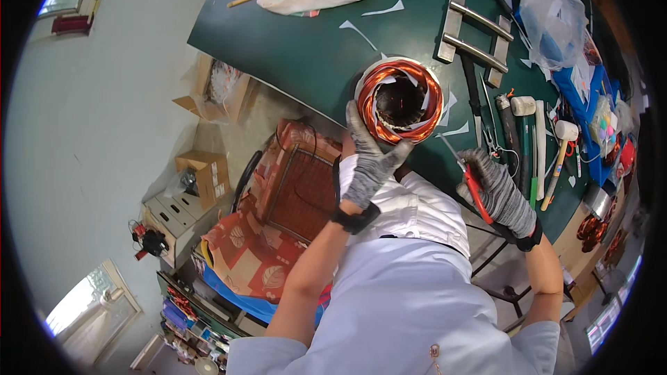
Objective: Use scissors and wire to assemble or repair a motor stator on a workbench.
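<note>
A motor stator [436, 107] stands upright on the green table near its front edge, its ring of copper windings facing up. White paper slips line the inside of the ring around a dark bore. My left hand [372, 170], in a grey knit glove, holds the stator's near left side, with fingers along the left and thumb at the front. Gloved the same way, my right hand [499, 191] is closed around red-handled scissors [474, 191]. Their slim metal tip points up and left, just apart from the stator's near right side. Some right fingers are hidden.
Mallets [566, 130] and other hand tools lie to the right of the stator. Beyond them is a metal frame with two bars [479, 17]. White paper scraps [455, 130] dot the green table [299, 48]. A patterned chair [243, 250] stands at left, near cardboard boxes [212, 177].
</note>
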`<move>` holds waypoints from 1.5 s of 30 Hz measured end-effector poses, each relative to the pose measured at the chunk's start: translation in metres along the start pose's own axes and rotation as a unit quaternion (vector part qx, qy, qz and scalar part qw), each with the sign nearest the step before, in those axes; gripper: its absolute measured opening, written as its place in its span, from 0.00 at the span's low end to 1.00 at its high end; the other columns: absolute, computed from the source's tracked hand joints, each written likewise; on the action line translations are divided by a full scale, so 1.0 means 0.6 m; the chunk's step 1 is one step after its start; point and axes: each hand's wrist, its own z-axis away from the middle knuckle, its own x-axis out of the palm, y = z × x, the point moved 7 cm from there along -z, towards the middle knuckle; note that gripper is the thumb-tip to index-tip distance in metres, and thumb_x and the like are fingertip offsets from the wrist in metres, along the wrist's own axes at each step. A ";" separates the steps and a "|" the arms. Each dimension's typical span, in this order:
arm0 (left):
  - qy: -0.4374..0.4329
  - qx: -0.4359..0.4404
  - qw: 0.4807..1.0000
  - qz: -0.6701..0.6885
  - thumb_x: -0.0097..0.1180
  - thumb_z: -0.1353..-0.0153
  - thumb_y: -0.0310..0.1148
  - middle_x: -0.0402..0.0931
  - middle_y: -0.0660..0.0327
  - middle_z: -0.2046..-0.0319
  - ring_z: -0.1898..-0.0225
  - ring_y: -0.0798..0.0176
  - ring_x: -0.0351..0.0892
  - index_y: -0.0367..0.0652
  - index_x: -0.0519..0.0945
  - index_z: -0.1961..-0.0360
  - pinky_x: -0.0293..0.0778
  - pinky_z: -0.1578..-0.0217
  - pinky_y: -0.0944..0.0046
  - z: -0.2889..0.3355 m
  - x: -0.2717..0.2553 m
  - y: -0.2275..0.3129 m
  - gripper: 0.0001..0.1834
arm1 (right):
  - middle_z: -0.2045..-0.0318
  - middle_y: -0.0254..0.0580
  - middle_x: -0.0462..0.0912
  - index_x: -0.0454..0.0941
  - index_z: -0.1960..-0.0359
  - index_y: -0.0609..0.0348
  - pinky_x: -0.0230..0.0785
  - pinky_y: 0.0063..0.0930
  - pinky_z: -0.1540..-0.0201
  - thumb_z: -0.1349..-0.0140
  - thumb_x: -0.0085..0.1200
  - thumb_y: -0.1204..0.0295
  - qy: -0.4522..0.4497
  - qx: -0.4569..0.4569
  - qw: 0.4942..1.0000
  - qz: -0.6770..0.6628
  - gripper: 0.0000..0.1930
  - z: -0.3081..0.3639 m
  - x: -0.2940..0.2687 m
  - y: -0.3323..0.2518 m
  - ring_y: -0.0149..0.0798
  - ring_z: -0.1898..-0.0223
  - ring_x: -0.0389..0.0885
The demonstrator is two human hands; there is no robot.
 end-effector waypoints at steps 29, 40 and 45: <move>-0.175 -0.230 0.957 -0.023 0.68 0.55 0.31 0.54 0.49 0.43 0.53 0.61 0.72 0.46 0.18 0.39 0.71 0.53 0.62 0.031 0.007 -0.001 0.66 | 0.67 0.49 0.77 0.70 0.52 0.61 0.71 0.35 0.68 0.44 0.49 0.65 -0.266 -0.024 0.933 0.242 0.19 -0.085 0.015 -0.028 0.48 0.70 0.79; -0.160 -0.243 0.956 -0.028 0.67 0.55 0.31 0.59 0.49 0.46 0.53 0.63 0.71 0.46 0.16 0.40 0.72 0.55 0.62 0.029 0.005 -0.005 0.66 | 0.83 0.41 0.71 0.73 0.61 0.63 0.64 0.26 0.78 0.41 0.53 0.65 -0.217 0.037 0.960 -0.174 0.13 -0.114 0.047 -0.032 0.38 0.84 0.71; -0.121 -0.176 0.974 -0.080 0.68 0.55 0.39 0.68 0.52 0.55 0.57 0.63 0.73 0.41 0.22 0.40 0.73 0.58 0.62 0.017 -0.001 0.015 0.64 | 0.87 0.28 0.67 0.74 0.65 0.59 0.53 0.14 0.90 0.39 0.50 0.56 -0.260 0.374 0.802 -0.386 0.17 -0.108 0.056 -0.033 0.19 0.91 0.62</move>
